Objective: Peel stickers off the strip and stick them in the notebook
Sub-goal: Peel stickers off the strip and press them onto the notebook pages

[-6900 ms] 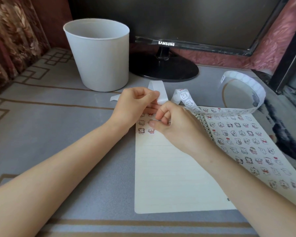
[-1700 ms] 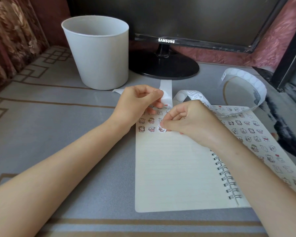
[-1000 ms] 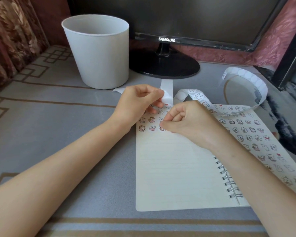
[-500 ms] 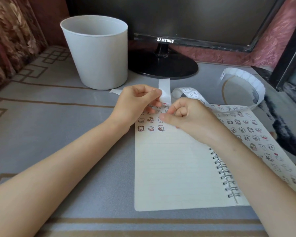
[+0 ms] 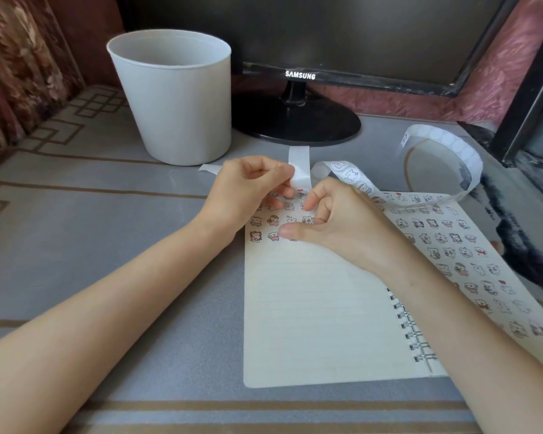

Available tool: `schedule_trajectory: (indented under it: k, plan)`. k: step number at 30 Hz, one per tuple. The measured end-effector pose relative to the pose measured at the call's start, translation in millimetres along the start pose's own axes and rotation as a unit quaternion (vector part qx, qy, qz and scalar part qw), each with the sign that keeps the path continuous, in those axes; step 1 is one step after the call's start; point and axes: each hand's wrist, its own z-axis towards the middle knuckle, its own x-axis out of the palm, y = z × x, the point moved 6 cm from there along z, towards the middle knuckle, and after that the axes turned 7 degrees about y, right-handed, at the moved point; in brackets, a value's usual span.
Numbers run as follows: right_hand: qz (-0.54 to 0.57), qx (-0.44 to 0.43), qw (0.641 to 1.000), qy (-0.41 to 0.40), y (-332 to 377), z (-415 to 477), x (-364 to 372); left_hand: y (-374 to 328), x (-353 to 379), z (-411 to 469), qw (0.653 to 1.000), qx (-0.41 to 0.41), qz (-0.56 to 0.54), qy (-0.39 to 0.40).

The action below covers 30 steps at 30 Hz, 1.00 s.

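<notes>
A spiral notebook lies open on the table. Small cartoon stickers fill the top rows of its left page, and its right page is covered with them. My left hand pinches the white sticker strip upright above the page top. From there the strip curls right in a loop. My right hand hovers with curled fingers just right of the strip's lower end, index fingertip close to it and thumb stretched over the newest sticker row. I see nothing between its fingers.
A white plastic bin stands behind my left hand. The black monitor base sits behind the strip. A dark frame rises at the far right. Grey patterned tablecloth lies left of the notebook.
My right hand pressed a sticker onto the left page, then lifted off and moved up toward the strip held by my left hand. The left hand stayed put.
</notes>
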Motion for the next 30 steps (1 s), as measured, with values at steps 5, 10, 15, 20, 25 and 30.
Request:
schedule_trajectory:
  k: [5, 10, 15, 20, 25, 30]
  plan:
    - [-0.015, 0.005, 0.999, 0.032, 1, -1, -2, -1, 0, -1, 1.000, 0.000, -0.009, -0.001]
    - [0.033, -0.028, 0.999, -0.030, 4, -4, -11, -2, 0, -1, 1.000, 0.001, -0.027, 0.000]
    - [0.002, -0.107, 0.979, -0.174, 20, -11, -31, -8, -3, -2, 1.000, 0.028, -0.003, -0.011]
    - [0.002, -0.123, 0.976, -0.179, 22, -10, -28, -13, -3, -4, 0.998, 0.061, -0.008, -0.018]
    - [0.023, -0.137, 0.973, -0.186, 22, -9, -28, -15, -1, -5, 0.997, 0.071, -0.020, -0.010]
    - [0.090, -0.139, 0.965, -0.203, 18, -8, -33, -14, 6, -4, 0.997, 0.056, -0.048, 0.037]
